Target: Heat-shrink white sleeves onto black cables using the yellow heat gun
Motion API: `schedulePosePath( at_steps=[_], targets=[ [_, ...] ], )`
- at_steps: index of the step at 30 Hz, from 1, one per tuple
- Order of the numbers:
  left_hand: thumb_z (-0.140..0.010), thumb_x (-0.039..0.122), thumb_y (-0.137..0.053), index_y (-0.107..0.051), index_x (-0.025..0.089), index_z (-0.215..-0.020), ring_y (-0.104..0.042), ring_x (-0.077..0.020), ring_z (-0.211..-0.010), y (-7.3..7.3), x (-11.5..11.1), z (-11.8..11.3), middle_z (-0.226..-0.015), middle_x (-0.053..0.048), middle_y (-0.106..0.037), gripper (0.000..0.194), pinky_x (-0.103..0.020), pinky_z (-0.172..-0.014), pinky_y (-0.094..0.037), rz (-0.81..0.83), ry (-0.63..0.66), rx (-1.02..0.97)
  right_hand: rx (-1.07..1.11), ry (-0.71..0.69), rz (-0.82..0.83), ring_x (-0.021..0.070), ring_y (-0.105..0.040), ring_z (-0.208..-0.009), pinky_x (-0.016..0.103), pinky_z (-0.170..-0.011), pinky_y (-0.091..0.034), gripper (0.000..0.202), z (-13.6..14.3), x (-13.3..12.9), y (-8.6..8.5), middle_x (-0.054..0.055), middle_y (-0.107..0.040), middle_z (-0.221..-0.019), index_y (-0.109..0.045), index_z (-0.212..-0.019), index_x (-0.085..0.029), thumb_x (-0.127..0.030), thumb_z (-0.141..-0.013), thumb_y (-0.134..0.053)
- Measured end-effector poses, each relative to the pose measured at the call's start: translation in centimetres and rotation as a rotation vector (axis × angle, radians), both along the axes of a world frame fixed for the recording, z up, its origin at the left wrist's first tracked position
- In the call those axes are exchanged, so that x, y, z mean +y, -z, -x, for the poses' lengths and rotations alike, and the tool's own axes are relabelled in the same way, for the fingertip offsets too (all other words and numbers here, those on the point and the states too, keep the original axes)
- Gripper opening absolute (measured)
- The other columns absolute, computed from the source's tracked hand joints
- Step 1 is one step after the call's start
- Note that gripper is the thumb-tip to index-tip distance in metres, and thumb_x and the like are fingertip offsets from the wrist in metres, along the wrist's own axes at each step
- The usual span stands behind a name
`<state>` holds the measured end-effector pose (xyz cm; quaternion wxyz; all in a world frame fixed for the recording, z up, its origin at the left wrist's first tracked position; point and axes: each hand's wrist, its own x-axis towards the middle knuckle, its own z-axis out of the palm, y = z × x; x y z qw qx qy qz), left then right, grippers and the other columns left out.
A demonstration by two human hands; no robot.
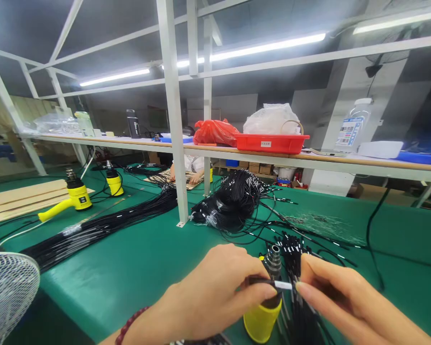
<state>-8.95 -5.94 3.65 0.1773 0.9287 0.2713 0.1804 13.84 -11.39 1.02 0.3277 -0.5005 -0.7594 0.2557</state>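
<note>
While the fingers of the left hand (219,290) grasp one black cable (258,280), its white sleeve (283,285) projects toward the right hand (339,292). Right fingers: thumb and forefinger at the sleeve's free end; whether gripping, cannot tell. Location: above the green surface (136,268), toward its near edge. Adjacent: yellow heat gun (260,323), upright, nozzle (274,261) upward; cable bundle (292,251), just right of it. Handling, as judged: pinch close behind the sleeve, keep cable and sleeve in line, press lightly, hold knuckles clear of the possibly hot nozzle.
</note>
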Motion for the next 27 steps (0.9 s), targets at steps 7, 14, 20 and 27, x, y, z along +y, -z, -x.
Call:
schedulePosePath(
  at_steps=[7,14,20,27],
  targets=[
    [-0.100,0.034,-0.046,-0.060,0.017,-0.072,-0.052,-0.0120,-0.064,0.3,1.8,-0.7,-0.068,0.002,-0.062,0.035,-0.024,-0.058,-0.035,0.187,-0.083,-0.043,0.016,0.053,0.140,0.0152,-0.025,-0.064,0.027,-0.054,-0.026,0.040,-1.0,1.4,0.0,-0.005,-0.030,-0.070,-0.035,-0.072,-0.024,-0.053,-0.100,-0.036],
    [-0.101,0.037,-0.041,-0.051,0.017,-0.067,-0.046,-0.0104,-0.060,1.6,3.3,-1.7,-0.065,0.004,-0.054,0.041,-0.023,-0.056,-0.034,0.321,-0.106,-0.234,0.100,0.081,0.046,0.0129,-0.024,-0.060,0.025,-0.050,-0.023,0.040,-1.0,3.2,-0.2,-0.006,-0.028,-0.066,-0.031,-0.066,-0.023,-0.043,-0.097,-0.046],
    [-0.098,0.037,-0.049,-0.054,0.017,-0.070,-0.047,-0.0116,-0.063,2.6,4.4,-2.3,-0.066,0.004,-0.056,0.034,-0.024,-0.058,-0.033,0.287,-0.138,-0.277,0.046,0.125,0.034,0.0134,-0.025,-0.060,0.025,-0.051,-0.022,0.039,-1.6,4.3,0.3,-0.006,-0.028,-0.065,-0.029,-0.066,-0.024,-0.044,-0.095,-0.046],
    [-0.096,0.036,-0.053,-0.057,0.017,-0.073,-0.049,-0.0115,-0.063,2.9,5.4,-2.9,-0.067,0.004,-0.059,0.030,-0.023,-0.059,-0.036,0.316,-0.148,-0.305,-0.005,0.141,0.027,0.0134,-0.026,-0.061,0.025,-0.052,-0.022,0.037,-1.9,5.1,0.7,-0.007,-0.029,-0.065,-0.029,-0.066,-0.024,-0.042,-0.094,-0.046]
  ],
)
